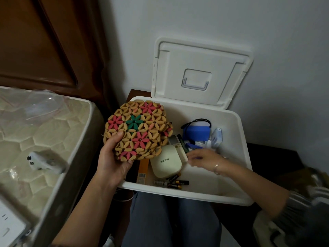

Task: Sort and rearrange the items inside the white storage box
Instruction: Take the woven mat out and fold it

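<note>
The white storage box [239,132] stands in front of my knees with its lid [201,68] propped against the wall. My left hand [111,157] grips a round beaded mat [138,130] with pink and green flowers, held over the box's left end. My right hand [203,157], blurred, reaches into the middle of the box beside a white remote [178,147]; whether it holds anything is unclear. Inside lie a cream rounded case [166,162], a blue battery pack [196,131] with a black cord, several batteries [173,182] and an orange box [143,169].
A mattress [41,132] wrapped in plastic lies at the left with a small white device [44,162] on it. A brown wooden headboard [44,41] is behind it. The box rests on a dark low table [272,154]. My legs [170,220] are below the box.
</note>
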`<action>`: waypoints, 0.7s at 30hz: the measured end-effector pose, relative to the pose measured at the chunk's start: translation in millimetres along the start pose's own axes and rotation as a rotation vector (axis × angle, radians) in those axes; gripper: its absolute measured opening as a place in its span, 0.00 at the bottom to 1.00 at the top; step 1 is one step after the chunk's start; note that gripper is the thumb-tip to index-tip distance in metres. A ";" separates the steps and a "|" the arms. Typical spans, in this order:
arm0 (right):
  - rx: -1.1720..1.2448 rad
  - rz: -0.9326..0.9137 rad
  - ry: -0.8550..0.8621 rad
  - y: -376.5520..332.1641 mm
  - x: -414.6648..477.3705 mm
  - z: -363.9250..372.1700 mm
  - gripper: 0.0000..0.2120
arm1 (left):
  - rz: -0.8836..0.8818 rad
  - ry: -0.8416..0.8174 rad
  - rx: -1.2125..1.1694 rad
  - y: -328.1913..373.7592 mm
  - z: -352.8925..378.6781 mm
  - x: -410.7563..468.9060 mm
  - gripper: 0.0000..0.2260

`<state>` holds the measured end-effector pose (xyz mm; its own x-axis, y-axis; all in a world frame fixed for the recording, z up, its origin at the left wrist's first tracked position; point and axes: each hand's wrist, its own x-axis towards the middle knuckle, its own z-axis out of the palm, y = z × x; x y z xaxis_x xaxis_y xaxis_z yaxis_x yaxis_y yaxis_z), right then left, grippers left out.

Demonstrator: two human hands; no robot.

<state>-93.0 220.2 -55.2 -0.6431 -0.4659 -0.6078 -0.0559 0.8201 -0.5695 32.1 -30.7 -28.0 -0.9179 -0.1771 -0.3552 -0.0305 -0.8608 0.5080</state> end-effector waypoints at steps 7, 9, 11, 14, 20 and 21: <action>-0.216 -0.163 0.751 42.8 -65.5 -45.6 0.16 | 0.003 0.010 0.037 0.0 -1.0 0.1 0.24; -0.184 -0.139 0.761 53.8 -79.9 -42.4 0.17 | 0.005 0.025 0.043 -0.9 -0.8 -0.1 0.24; -0.184 -0.188 0.701 58.3 -87.6 -32.3 0.15 | 0.007 0.042 0.053 -1.2 -0.5 -0.1 0.25; -0.368 -0.298 0.509 54.3 -86.8 -19.8 0.11 | 0.009 0.056 0.070 -1.5 0.9 -0.1 0.23; -0.593 -0.097 -0.025 31.6 -48.3 0.3 0.16 | 0.017 0.081 0.099 -2.8 5.1 -1.7 0.23; -0.619 -0.029 -0.110 29.4 -39.9 2.3 0.16 | 0.018 0.086 0.105 -3.1 5.9 -1.9 0.23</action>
<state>-67.1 262.1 -49.0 -0.5538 -0.4953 -0.6693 -0.5255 0.8314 -0.1805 31.6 -24.9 -24.3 -0.8817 -0.2360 -0.4085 -0.0594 -0.8035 0.5924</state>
